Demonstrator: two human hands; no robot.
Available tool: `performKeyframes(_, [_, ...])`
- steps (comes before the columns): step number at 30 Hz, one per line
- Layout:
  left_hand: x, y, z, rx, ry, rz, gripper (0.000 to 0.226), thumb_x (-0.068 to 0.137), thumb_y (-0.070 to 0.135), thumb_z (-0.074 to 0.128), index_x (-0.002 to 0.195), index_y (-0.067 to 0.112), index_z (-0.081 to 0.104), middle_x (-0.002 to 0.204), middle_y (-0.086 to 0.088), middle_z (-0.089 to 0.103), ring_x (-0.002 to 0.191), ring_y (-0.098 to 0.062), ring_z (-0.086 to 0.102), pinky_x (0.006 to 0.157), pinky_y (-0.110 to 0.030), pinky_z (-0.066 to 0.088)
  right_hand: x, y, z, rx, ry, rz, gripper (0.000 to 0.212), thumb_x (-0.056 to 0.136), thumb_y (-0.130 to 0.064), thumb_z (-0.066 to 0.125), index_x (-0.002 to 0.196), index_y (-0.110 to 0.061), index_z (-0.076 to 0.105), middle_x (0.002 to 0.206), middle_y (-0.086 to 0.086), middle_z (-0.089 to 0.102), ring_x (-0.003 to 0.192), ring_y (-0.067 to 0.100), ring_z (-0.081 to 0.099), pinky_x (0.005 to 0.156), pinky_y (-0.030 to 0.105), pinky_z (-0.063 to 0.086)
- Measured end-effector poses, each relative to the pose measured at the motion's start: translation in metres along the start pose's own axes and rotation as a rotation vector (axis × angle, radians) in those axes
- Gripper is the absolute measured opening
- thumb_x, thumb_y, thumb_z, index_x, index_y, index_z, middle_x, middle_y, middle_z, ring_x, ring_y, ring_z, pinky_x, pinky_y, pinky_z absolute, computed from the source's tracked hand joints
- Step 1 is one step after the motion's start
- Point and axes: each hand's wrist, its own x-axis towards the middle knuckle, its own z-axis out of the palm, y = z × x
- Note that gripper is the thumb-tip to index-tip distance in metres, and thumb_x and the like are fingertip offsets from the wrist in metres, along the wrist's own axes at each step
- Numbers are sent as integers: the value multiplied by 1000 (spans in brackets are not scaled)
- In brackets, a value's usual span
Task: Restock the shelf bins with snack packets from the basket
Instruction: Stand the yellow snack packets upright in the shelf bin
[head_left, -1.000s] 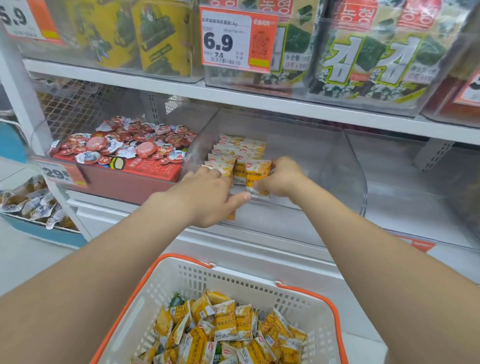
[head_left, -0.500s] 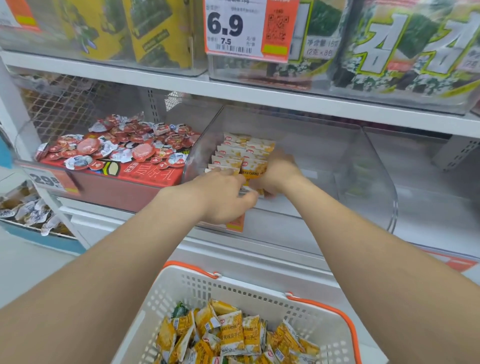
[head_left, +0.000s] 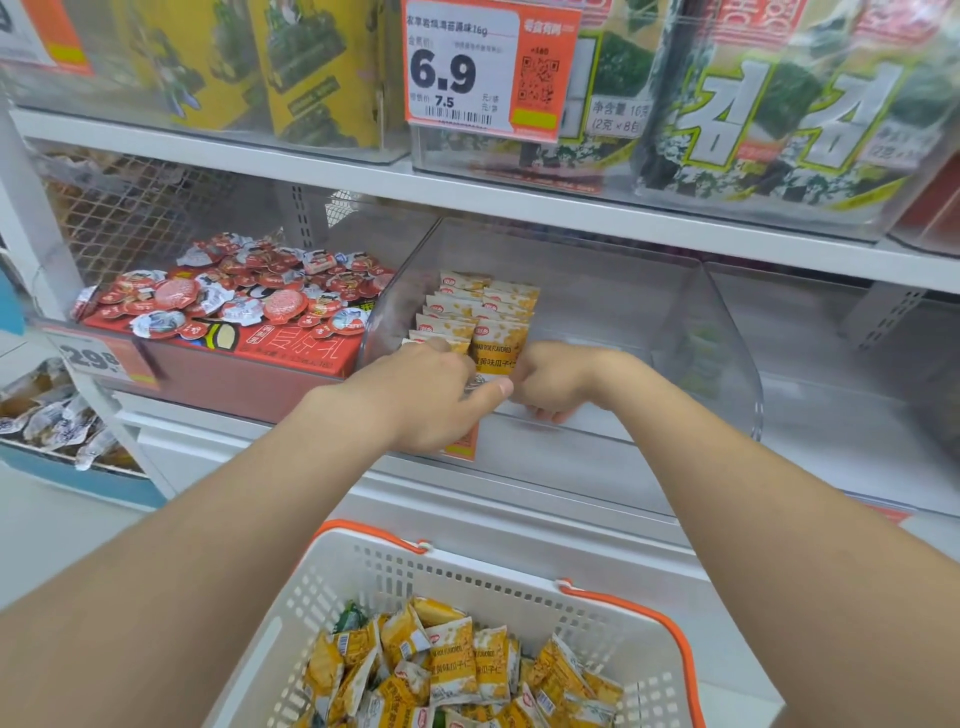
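Dropping slightly, the right hand (head_left: 551, 378) now curls its fingers round the 3 o'clock edge of the front yellow-and-white snack packet (head_left: 493, 347), which stands at 9 o'clock in the clear plastic shelf bin (head_left: 649, 322). The left hand (head_left: 415, 397) lays its thumb on the packet's 6 o'clock edge; I cannot tell whether its fingers grip. Loose matching packets (head_left: 452, 670) fill the white orange-handled plastic basket (head_left: 493, 564) at 6 o'clock.

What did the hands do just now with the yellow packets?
The left hand and right hand slid closer together at the front of the bin, closing in on the front packet, which now stands straighter. The basket and the rows behind stayed put.
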Motion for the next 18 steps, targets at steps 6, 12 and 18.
performKeyframes(6, [-21,15,-5,29,235,5,52,105,59,36,107,15,64,110,-14,64,111,-34,59,93,-43,47,-23,9,-2,-16,236,-92,27,102,-18,47,111,-8,71,108,13,71,97,33,69,84,42,57])
performKeyframes(12, [-60,58,-22,-42,554,-18,11,93,31,61,93,21,56,97,-3,53,94,-30,53,77,-46,49,-119,0,15,-33,804,-448,12,88,-33,58,86,-25,66,70,-7,67,72,19,65,69,38,56])
performKeyframes(18, [-92,99,0,-5,46,-119,19,88,45,56,87,27,61,96,-3,66,92,-31,65,75,-41,56,-193,13,58,-390,65,-442,16,92,-44,63,95,-29,69,75,-14,61,84,10,52,82,36,55])
